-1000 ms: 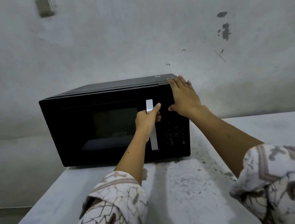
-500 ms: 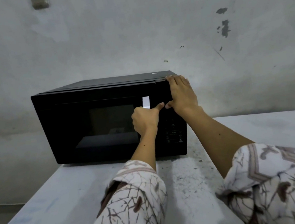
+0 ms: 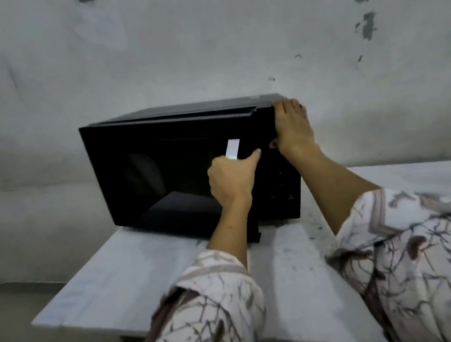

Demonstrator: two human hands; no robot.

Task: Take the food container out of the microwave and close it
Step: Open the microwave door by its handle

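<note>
A black microwave stands on a white table against the wall. Its door is swung out a little at the right side, hinged on the left. My left hand is closed around the white door handle, thumb pointing right. My right hand lies flat against the microwave's upper right front corner, fingers over the top edge. The dark door glass hides the inside, so no food container shows.
A stained grey wall rises right behind the microwave. The table's left edge runs diagonally, with floor beyond it. The table surface to the right of the microwave is bare and scuffed.
The door has come away from the microwave body on the handle side, pulled toward me by my left hand. My right hand has stayed pressed on the upper right corner.
</note>
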